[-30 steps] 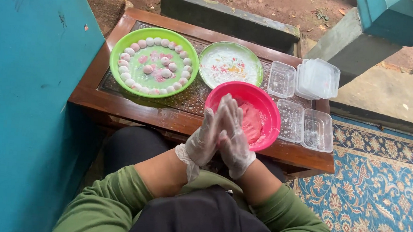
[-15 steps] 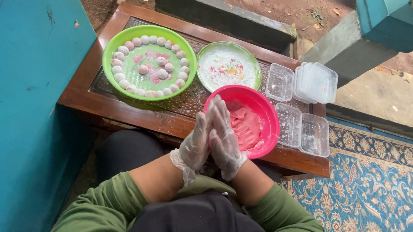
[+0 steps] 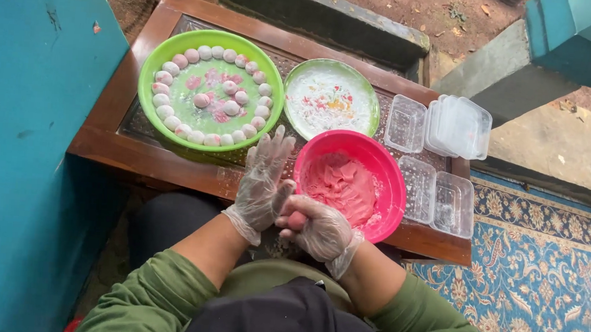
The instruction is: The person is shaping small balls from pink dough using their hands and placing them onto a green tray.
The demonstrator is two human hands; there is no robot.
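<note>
Both my hands wear clear plastic gloves. My right hand (image 3: 319, 227) curls around a small pink dough ball (image 3: 296, 220) at the near edge of the table. My left hand (image 3: 263, 181) stands flat with fingers spread, its palm against the ball. Just right of the hands sits a pink bowl (image 3: 389, 175) with pink dough (image 3: 341, 184) in it. A green tray (image 3: 153, 61) at the left carries several pink and white dough balls (image 3: 230, 88) set in a ring.
A green plate (image 3: 372, 99) dusted with white flour and coloured bits lies behind the bowl. Clear plastic boxes (image 3: 437, 195) and a stack of lids (image 3: 458, 127) stand at the table's right. A teal wall (image 3: 24, 136) is close on the left, a patterned rug (image 3: 542, 270) on the right.
My hands were pressed palm to palm over the bowl's rim. They have come down toward me, and the right hand has turned under and cupped the dough ball.
</note>
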